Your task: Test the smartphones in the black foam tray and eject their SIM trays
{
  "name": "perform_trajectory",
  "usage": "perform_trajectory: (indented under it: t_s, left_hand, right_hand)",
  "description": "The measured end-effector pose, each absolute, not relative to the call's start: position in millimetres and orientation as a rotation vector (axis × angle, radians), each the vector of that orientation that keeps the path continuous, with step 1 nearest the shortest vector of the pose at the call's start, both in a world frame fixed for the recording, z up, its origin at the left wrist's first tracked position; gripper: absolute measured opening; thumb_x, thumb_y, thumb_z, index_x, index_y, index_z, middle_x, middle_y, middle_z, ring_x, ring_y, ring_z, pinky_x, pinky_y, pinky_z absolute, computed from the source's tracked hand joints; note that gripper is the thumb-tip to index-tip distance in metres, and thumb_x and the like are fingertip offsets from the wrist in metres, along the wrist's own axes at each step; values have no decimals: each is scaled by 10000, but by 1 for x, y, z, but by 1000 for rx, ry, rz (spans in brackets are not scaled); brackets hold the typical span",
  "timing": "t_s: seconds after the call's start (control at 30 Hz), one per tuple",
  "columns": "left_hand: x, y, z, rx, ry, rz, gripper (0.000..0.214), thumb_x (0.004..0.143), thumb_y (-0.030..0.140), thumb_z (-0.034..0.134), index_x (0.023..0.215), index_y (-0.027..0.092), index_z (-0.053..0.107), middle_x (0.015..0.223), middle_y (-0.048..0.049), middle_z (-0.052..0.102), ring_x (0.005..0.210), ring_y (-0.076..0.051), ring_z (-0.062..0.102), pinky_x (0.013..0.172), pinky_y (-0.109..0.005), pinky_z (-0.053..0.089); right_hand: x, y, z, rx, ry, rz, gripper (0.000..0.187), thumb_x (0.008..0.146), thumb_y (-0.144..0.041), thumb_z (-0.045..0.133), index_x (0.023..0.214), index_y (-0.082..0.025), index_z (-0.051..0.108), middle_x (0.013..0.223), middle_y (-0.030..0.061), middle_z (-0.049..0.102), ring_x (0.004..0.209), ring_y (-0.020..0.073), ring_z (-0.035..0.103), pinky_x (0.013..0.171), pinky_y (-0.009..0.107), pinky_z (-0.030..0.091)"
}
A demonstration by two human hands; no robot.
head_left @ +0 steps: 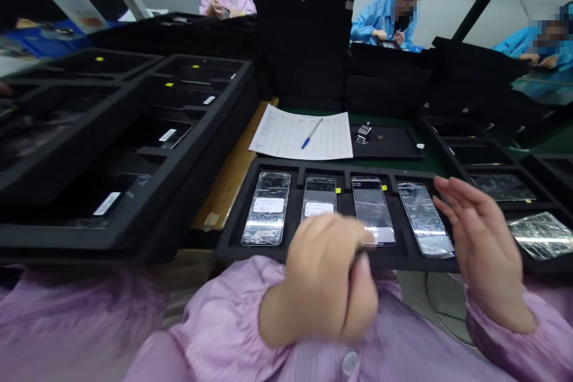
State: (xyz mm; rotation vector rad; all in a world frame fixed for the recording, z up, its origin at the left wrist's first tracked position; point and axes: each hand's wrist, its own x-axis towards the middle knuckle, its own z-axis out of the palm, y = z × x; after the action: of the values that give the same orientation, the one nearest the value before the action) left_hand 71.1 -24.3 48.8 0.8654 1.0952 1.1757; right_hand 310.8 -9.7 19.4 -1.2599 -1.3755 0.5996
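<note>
A black foam tray (250, 203) in front of me holds several phones wrapped in clear film, lying side by side in slots. My left hand (324, 277) is closed in a loose fist over the tray's near edge, and a small dark thing shows between thumb and fingers that I cannot make out. It hovers just below the second phone (319, 197) and third phone (372, 209). My right hand (481, 242) is open with fingers stretched out, beside the rightmost phone (425, 218), holding nothing. Both arms wear pink sleeves.
Stacked black trays (134, 149) with more phones fill the left; further trays (487, 155) stand right, one with a film-wrapped phone (541, 234). A paper form (304, 134) with a blue pen (311, 134) lies behind. Other workers in pink and blue sit across.
</note>
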Motion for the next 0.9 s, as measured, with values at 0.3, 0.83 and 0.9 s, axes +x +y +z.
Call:
perform_trajectory:
  t_s: [0.3, 0.83, 0.9]
  left_hand:
    - [134, 16, -8, 1782, 1452, 793, 805, 776, 217, 530, 1516, -11, 308, 1470, -288, 495, 1464, -429, 323, 1200, -558, 142]
    - [162, 56, -5, 404, 964, 871, 224, 864, 299, 562, 917, 120, 686, 712, -70, 701, 743, -235, 705, 739, -343, 549]
    - [159, 54, -1, 390, 923, 900, 236, 883, 309, 554, 929, 126, 696, 745, -69, 722, 786, -233, 713, 788, -348, 553]
  right_hand:
    - [321, -12, -51, -1554, -1644, 156, 519, 1009, -488, 453, 1468, -250, 417, 1498, 135, 465, 1504, 318, 246, 1179, 634, 239]
    - [323, -18, -45, -1452, -1517, 337, 463, 1021, -478, 413, 1432, -274, 472, 1511, 95, 466, 1494, 302, 281, 1194, 595, 238]
    - [323, -20, -44, -1410, -1502, 371, 453, 1021, -472, 421, 1427, -281, 483, 1491, 86, 491, 1473, 303, 325, 1193, 586, 257]
